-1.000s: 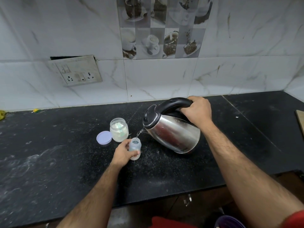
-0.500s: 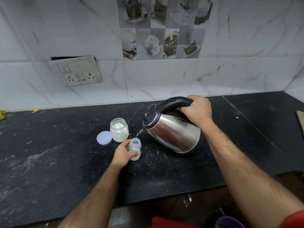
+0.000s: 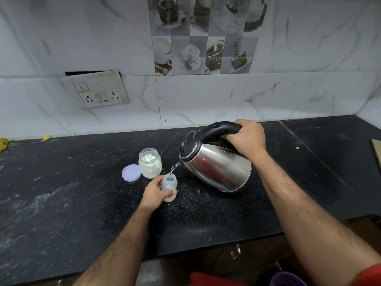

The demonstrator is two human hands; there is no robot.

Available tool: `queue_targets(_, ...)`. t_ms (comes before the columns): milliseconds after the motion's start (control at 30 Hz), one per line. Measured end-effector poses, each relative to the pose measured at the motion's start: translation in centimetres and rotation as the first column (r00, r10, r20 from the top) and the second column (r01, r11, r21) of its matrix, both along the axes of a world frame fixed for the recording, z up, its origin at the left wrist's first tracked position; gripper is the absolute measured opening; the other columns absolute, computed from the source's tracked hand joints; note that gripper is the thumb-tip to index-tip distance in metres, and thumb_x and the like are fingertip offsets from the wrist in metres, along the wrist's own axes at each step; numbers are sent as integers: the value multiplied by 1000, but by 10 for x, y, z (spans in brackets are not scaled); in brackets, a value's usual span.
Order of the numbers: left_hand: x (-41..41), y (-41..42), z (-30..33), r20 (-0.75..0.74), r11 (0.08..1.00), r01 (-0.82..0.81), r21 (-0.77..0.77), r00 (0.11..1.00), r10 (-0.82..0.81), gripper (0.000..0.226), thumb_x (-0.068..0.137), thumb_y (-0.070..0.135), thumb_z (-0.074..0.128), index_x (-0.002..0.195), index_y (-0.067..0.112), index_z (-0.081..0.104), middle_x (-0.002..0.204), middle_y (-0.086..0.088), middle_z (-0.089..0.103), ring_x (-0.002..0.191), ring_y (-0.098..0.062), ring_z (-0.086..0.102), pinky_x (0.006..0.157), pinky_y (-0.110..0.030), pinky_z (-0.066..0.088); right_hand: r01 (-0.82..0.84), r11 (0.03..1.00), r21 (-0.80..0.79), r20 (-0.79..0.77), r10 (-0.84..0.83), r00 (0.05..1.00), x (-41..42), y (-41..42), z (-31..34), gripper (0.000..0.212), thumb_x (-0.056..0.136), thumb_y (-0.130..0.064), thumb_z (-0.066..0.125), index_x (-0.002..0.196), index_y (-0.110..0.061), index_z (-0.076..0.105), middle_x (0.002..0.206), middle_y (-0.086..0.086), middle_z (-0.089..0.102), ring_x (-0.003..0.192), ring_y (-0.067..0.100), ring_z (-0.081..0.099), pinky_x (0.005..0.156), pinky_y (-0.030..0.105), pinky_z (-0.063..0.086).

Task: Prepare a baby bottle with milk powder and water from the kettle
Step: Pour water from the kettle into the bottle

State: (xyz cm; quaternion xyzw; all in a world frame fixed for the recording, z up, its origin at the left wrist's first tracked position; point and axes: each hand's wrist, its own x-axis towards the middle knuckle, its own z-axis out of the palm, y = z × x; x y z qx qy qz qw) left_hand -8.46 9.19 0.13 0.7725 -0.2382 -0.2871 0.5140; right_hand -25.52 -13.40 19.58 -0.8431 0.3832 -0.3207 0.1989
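Two hands busy: right hand wrapped round the handle of the kettle, tipping it, a thin stream dropping off the spout into the bottle. Left hand grips that bottle upright on the counter, kettle at its two o'clock, jar at eleven. Best kept a slow tilt, spout centred over the narrow mouth, eyes on the level.

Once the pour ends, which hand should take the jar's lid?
Left, probably. The left hand holding the bottle is beside the lid; the right hand grips the kettle, farther away.
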Motion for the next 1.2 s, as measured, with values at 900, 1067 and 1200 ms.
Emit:
queue_targets(900, -1, 0, 6, 5, 1000, 8, 6, 1000, -9, 63, 70, 7, 86, 126, 14, 58, 117, -2, 68, 108, -18, 65, 103, -43, 49, -7, 1000, -9, -32, 7, 999, -3, 5, 1, 24, 64, -32, 74, 61, -14, 59, 51, -1, 57, 57, 22, 58, 54, 35, 48)
queue_targets(1067, -3, -1, 8, -8, 1000, -2, -5, 1000, 1, 64, 70, 6, 86, 127, 13, 58, 118, -3, 68, 109, -19, 64, 103, -43, 49, -21, 1000, 16, -39, 22, 999, -2, 6, -5, 16, 63, -33, 74, 62, -21, 63, 54, -7, 59, 59, 16, 58, 55, 29, 43)
queue_targets(1200, -5, -2, 7, -14, 1000, -3, -20, 1000, 3, 61, 71, 6, 85, 125, 14, 59, 116, -2, 68, 108, -19, 65, 102, -43, 49, -19, 999, 42, -26, 20, 999, -2, 9, -13, 25, 61, -32, 74, 53, -24, 51, 46, -9, 51, 50, 6, 50, 48, 25, 31)
